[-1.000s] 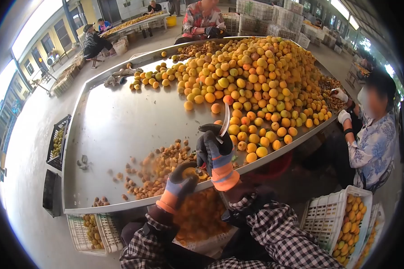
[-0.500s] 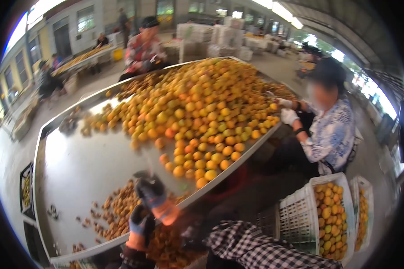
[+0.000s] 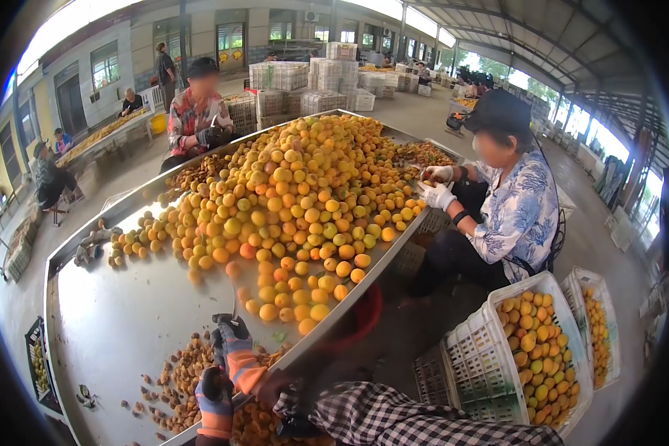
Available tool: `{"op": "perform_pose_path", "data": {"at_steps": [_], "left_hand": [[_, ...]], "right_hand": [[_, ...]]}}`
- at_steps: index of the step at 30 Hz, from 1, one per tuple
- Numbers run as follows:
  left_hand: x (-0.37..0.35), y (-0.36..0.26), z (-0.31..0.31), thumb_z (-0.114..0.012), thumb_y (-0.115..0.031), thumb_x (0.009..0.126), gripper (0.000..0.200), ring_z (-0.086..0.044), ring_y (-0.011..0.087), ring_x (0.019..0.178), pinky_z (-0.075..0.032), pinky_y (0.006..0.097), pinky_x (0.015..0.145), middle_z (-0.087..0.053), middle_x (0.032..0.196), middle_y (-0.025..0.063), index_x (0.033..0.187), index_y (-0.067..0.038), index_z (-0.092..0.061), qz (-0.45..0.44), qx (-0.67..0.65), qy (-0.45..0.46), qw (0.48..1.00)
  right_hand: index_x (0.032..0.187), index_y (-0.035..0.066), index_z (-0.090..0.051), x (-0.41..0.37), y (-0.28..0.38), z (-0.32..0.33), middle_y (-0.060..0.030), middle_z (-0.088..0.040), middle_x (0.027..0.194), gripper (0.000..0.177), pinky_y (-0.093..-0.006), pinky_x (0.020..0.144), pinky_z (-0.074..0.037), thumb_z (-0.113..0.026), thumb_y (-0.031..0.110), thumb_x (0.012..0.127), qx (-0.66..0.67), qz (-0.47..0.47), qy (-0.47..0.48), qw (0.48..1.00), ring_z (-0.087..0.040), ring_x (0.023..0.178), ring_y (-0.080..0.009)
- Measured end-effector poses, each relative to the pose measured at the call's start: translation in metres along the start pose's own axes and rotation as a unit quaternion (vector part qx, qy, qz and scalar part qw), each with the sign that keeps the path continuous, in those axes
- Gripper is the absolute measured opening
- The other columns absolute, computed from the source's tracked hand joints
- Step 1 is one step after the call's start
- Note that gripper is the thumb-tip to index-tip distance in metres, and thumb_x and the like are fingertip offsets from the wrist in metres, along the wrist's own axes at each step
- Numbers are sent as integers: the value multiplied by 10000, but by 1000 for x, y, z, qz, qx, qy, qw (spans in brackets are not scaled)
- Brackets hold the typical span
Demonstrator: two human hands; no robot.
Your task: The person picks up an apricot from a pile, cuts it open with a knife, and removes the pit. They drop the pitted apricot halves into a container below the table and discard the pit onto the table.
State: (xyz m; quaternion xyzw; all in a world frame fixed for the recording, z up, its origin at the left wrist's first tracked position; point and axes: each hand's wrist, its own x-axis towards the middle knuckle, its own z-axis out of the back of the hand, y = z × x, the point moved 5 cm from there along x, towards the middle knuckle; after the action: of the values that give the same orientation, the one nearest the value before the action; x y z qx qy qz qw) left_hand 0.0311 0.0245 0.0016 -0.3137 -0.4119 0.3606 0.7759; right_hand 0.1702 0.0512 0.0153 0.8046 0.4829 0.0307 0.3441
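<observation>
Brown apricot-pit heap [image 3: 180, 370]: on steel sorting table [image 3: 119, 312], by near rim; long axis lower-L to upper-R along rim.
L hand [image 3: 214, 388], dark/orange glove: at rim, fingers curled; can't tell if clamped on anything.
R hand [image 3: 233, 332], same glove: just above L, fingertips up-table; grip can't tell.
Vs 1.0 s ago: curved blade over R no longer visible; both hands lower-L in view.
Orange apricot pile [image 3: 290, 193]: well up-table.

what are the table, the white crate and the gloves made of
Table: looks like bare sheet metal, probably stainless steel; it gleams and mirrors the light. Crate: seemingly moulded plastic, white, matt, with a slotted lattice wall. Gloves: apparently knitted fabric, orange cuffs, dark, maybe coated fingers.
</observation>
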Motion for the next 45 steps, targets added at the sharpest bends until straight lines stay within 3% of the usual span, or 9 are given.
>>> {"op": "perform_pose_path", "data": {"at_steps": [3, 11, 13, 18, 20, 26, 40, 43, 45], "left_hand": [[3, -14, 5, -556, 12, 765, 273, -627, 226, 764, -482, 313, 674, -636, 857, 119, 1035, -18, -585, 110, -60, 69, 990], [7, -40, 7, -565, 11, 767, 288, -631, 298, 778, -485, 352, 673, -625, 872, 150, 1052, -21, -581, -35, 29, 31, 998], [7, -25, 8, -574, -3, 772, 271, -629, 314, 783, -486, 363, 673, -626, 889, 159, 1042, -20, -581, -76, 104, 53, 990], [11, -34, 11, -598, -45, 792, 207, -622, 349, 757, -483, 393, 646, -634, 847, 164, 997, -21, -589, -93, 132, 23, 987], [14, -30, 16, -617, -65, 797, 162, -620, 334, 699, -474, 391, 614, -630, 756, 151, 954, -26, -602, 58, 17, 49, 997], [2, 42, 28, -616, -86, 892, 144, -611, 105, 735, -479, 248, 672, -688, 814, 69, 886, 56, -640, 129, -4, -24, 991], [-8, 80, 37, -728, -143, 810, 245, -669, 216, 826, -515, 307, 763, -696, 910, 144, 997, 5, -671, 232, 49, -87, 968], [-7, 83, 35, -707, -160, 826, 227, -671, 235, 811, -515, 312, 748, -696, 892, 149, 984, 0, -679, 236, 56, -65, 968], [-4, 75, 35, -687, -144, 839, 204, -667, 224, 796, -513, 299, 736, -695, 882, 140, 987, -4, -679, 226, 65, -52, 971]], "right_hand": [[927, 161, -614, 1, -5, 4, 22, -520, 567, 118, -262, 337, -314, -604, 276, 900, -13, -23, -45, 999, -403, 369, -106], [848, 176, -633, 16, -16, 22, 70, -532, 644, 103, -277, 427, -394, -632, 277, 868, -39, -44, -98, 993, -484, 534, -75], [820, 180, -619, 11, -30, 27, 54, -541, 631, 129, -301, 394, -393, -626, 301, 865, 3, -229, -59, 972, -466, 463, -113], [751, 185, -572, 10, -20, 12, 38, -516, 556, 196, -301, 338, -342, -609, 337, 868, -7, -175, -106, 979, -409, 372, -129], [717, 191, -537, 26, -32, 18, 36, -494, 518, 241, -290, 308, -289, -595, 372, 866, -33, -126, -123, 984, -374, 333, -123], [662, 180, -502, 3, 39, 1, 34, -446, 483, 344, -287, 300, -297, -542, 451, 871, -118, -143, -130, 974, -408, 329, -138], [947, 164, -646, 45, 161, 70, 39, -542, 620, 152, -235, 330, -286, -595, 300, 901, -269, -20, 24, 963, -431, 393, -77], [976, 97, -623, 60, 170, 75, -15, -660, 836, 218, -311, 579, -495, -639, 277, 853, -602, 260, 60, 753, -636, 713, -186], [1011, 105, -611, 61, 158, 77, -35, -669, 869, 254, -341, 674, -500, -654, 278, 831, -721, 231, 62, 650, -636, 807, -234]]}}
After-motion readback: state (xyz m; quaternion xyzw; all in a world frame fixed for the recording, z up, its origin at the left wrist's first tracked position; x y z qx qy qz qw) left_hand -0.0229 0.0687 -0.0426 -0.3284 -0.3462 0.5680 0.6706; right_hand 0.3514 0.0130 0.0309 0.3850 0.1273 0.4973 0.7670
